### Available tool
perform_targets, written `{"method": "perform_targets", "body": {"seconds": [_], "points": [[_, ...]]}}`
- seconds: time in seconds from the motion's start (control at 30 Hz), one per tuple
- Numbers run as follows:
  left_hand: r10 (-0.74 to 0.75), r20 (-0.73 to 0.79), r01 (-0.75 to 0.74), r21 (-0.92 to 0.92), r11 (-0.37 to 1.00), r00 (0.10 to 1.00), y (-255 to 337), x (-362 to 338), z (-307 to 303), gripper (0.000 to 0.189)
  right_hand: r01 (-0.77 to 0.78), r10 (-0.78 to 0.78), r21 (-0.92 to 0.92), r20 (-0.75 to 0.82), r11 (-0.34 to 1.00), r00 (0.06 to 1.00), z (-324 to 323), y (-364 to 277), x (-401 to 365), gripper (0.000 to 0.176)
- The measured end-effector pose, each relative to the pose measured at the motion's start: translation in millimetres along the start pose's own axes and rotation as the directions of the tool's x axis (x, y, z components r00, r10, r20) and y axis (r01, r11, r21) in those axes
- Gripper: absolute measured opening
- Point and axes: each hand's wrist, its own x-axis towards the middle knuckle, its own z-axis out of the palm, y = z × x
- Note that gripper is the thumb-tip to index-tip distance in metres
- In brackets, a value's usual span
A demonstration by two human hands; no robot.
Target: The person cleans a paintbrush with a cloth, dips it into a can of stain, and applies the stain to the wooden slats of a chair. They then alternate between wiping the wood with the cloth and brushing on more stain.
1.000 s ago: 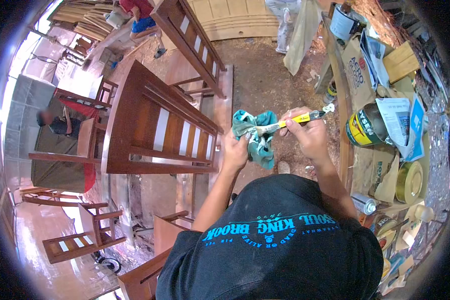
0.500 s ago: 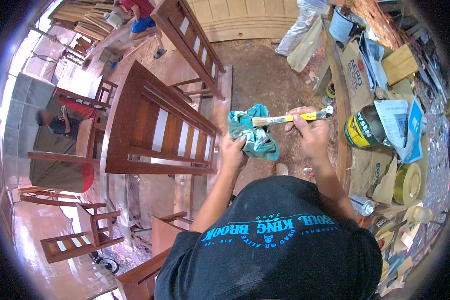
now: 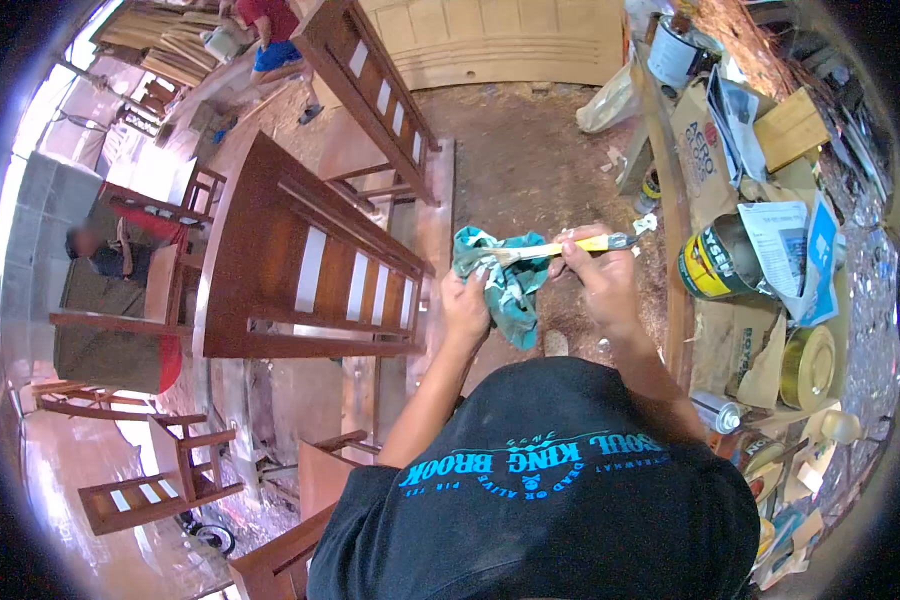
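Both hands were closed on something, held in front of the person's chest above the sawdust-strewn floor. The left hand clenched a crumpled teal cloth, bunched in its fingers with a fold hanging down beside the fist. The right hand pinched a paintbrush by its yellow handle. The brush lay almost level, its pale bristles pointing left and pressed into the top of the cloth, its far end sticking out to the right past the knuckles. Brush and cloth touched; the two hands were near each other but apart. Just to the right ran the cluttered desk, with a yellow and green can near the right hand, printed paper beside it, a round gold tin nearer the person, and a cardboard box farther off. Left of the cloth stood a brown slatted chair frame.
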Motion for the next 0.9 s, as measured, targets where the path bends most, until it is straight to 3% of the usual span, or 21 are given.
{"method": "perform_targets", "body": {"seconds": [0.07,0.2,0.33,0.43,0.47,0.57,0.6,0.73,0.9], "points": [[0.026,0.002,-0.026,0.109,0.994,1.000,7.1,2.0,0.8,0.020,-0.005,0.005,-0.021,-0.011,1.000,1.000,-2.1,0.8,1.8,0.012],[0.028,0.033,-0.024,-0.113,0.993,0.999,1.4,7.9,11.7,0.026,0.022,-0.022,-0.011,-0.007,1.000,1.000,-11.6,5.6,8.3,0.014],[0.019,0.036,-0.017,-0.071,0.997,0.999,10.3,14.0,25.5,0.025,-0.004,0.004,-0.029,-0.010,1.000,1.000,-17.9,4.8,17.0,0.012],[0.027,0.038,-0.034,0.205,0.978,0.999,5.9,21.7,24.3,0.021,0.003,-0.001,-0.057,0.037,0.998,0.999,-24.1,4.0,24.4,0.010],[-0.012,0.012,0.010,0.116,0.993,1.000,3.4,23.9,28.1,0.019,-0.002,0.006,-0.080,0.050,0.997,0.999,-25.9,1.9,26.4,0.009],[-0.112,-0.065,0.121,0.166,0.979,0.992,-0.1,35.3,35.2,0.017,-0.016,0.021,-0.089,0.060,0.996,0.998,-33.0,1.2,36.2,0.009],[-0.096,-0.044,0.099,0.085,0.991,0.994,-3.4,40.1,39.5,0.017,-0.005,0.009,-0.065,0.052,0.998,0.999,-37.4,3.2,41.2,0.009],[0.026,0.050,-0.035,0.188,0.982,0.998,-6.6,57.5,59.5,0.017,-0.029,0.036,-0.090,0.075,0.995,0.997,-56.1,-3.9,57.5,0.008],[0.050,-0.076,-0.022,0.326,0.945,0.996,-5.6,85.0,86.4,0.014,0.011,-0.003,-0.151,0.052,0.989,0.999,-71.5,-3.4,72.7,0.007]]}}
